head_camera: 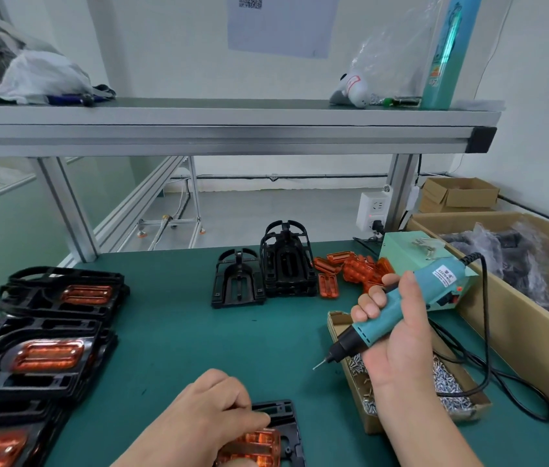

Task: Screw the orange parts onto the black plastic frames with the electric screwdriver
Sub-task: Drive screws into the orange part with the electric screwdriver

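Two hands are busy near the front edge of the worktop (182, 332). The right hand (397, 335) is wrapped round the electric screwdriver (401, 305), gripping its teal body with the bit slanting down and to the left, in the air and apart from the work. The left hand (212, 409) has its fingers curled down over an orange part (261, 444), holding it on a black frame (283, 417) that lies flat at the front edge. Just under the right hand sits an open screw box (372, 423) with small silver screws heaped in it, and the screwdriver's black cord loops past it. To the left lie stacked finished frames (47, 358), each with an orange piece seated in it. Farther back at the centre stand bare frames (259, 271), one alone and several stacked, with a heap of loose orange parts (354, 267) just to their right, beside a pale green power unit (407, 254). A large cardboard carton (515, 332) runs along the right side.
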Tool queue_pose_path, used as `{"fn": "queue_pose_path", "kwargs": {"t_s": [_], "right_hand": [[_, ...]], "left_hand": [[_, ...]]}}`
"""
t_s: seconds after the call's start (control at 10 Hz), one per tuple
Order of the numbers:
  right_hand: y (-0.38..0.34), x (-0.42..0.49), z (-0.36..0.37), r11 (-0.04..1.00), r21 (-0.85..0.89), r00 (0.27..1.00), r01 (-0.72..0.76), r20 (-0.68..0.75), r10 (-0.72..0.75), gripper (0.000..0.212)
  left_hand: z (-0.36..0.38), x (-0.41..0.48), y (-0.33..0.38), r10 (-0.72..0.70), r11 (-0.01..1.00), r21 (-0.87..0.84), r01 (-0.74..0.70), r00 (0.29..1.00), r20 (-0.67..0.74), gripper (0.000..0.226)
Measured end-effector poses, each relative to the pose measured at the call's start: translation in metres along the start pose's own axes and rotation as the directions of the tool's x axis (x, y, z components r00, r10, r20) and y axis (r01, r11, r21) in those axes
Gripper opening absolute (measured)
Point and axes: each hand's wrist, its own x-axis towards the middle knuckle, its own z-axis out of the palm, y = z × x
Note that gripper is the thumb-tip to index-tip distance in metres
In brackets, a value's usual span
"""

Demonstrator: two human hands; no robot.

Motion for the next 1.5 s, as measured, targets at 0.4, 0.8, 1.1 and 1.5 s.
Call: {"fn": "queue_pose_path", "kwargs": {"t_s": [0.4,0.8,1.1,1.5], "right_hand": [[0.0,-0.002,0.004,1.0,-0.008,1.0,-0.002,0.019,0.003,0.026],[0.0,-0.001,0.002,1.0,0.0,0.999,-0.006,0.032,0.006,0.025],[0.0,-0.002,0.002,1.0,-0.004,1.0,-0.006,0.024,0.006,0.026],[0.001,-0.002,0.002,1.0,-0.016,0.999,-0.001,0.041,0.002,0.026]], "left_hand": [[-0.026,-0.003,0.028,0.212,0.926,0.319,-0.201,0.977,0.003,0.039],[-0.016,0.003,0.035,0.223,0.934,0.302,-0.191,0.972,-0.075,0.038],[-0.015,0.002,0.034,0.22,0.943,0.274,-0.191,0.972,-0.08,0.038],[-0.015,0.0,0.04,0.176,0.949,0.275,-0.157,0.983,-0.046,0.034]]}}
